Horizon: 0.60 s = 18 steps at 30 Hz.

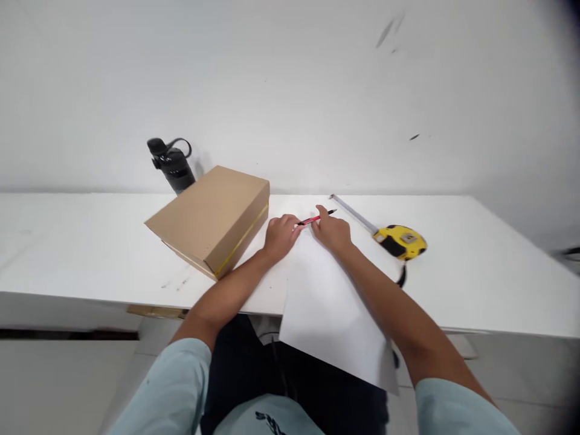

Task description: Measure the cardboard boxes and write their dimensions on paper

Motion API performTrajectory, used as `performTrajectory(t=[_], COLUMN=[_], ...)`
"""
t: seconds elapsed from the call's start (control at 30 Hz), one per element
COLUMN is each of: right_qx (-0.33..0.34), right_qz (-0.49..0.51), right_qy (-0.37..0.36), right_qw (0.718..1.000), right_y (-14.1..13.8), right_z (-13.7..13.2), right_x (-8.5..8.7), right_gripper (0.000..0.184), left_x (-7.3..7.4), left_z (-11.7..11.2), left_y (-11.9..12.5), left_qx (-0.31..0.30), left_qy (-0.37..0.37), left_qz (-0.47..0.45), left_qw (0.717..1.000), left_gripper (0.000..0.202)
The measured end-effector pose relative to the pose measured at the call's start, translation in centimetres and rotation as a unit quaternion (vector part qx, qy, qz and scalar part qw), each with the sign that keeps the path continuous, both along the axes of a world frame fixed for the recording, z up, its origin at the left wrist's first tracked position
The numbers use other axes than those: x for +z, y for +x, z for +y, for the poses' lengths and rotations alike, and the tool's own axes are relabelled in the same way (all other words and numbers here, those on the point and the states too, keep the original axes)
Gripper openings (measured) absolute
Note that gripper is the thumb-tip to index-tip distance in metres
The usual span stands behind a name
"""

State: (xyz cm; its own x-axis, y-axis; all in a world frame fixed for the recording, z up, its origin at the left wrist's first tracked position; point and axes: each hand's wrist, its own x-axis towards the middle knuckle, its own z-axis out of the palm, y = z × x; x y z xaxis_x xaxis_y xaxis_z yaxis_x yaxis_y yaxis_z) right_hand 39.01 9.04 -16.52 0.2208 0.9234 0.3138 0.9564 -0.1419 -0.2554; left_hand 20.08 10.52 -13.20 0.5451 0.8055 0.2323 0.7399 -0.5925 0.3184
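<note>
A white sheet of paper [330, 302] lies on the white table [90, 248] and hangs over its front edge toward me. My left hand [280, 235] is curled at the sheet's far left corner, fingers closed on the near end of a red pen [317, 218]. My right hand [333, 231] rests at the sheet's far edge, touching the pen's middle with bent fingers. The pen's black tip points right and away from me.
A brown cardboard box [212, 217] with a yellow strip sits left of my hands. Behind it stands a black water bottle [172, 163] against the wall. A yellow tape measure [401, 241], its blade pulled out toward the wall, lies right of the paper.
</note>
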Motion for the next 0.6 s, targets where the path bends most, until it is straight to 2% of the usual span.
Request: performTrajectory(t=[0.07, 0.17, 0.27, 0.37, 0.5, 0.6], right_qx=[-0.024, -0.051, -0.016, 0.038, 0.081, 0.120], right_qz=[0.057, 0.119, 0.241, 0.345, 0.317, 0.300], right_qy=[0.022, 0.058, 0.139, 0.187, 0.179, 0.159], right_qw=[0.998, 0.990, 0.960, 0.919, 0.928, 0.933], right_y=[-0.1, 1.3, 2.3, 1.4, -0.7, -0.9], right_z=[1.3, 0.7, -0.8, -1.6, -2.2, -2.7], right_x=[-0.2, -0.3, -0.2, -0.4, -1.2, -1.4], right_gripper=[0.045, 0.057, 0.072, 0.075, 0.061, 0.047], left_x=[-0.3, -0.9, -1.2, -1.2, -1.1, -1.1], left_z=[0.1, 0.3, 0.4, 0.3, 0.2, 0.2], left_y=[-0.1, 0.0, 0.4, 0.7, 0.8, 1.0], left_qx=[-0.013, -0.030, -0.046, -0.063, -0.071, -0.078], left_qy=[0.001, -0.016, -0.044, -0.070, -0.060, -0.046], left_qz=[0.002, -0.002, 0.055, 0.094, 0.079, 0.063], left_qw=[1.000, 0.999, 0.996, 0.991, 0.993, 0.994], left_gripper=[0.030, 0.038, 0.054, 0.056, 0.046, 0.039])
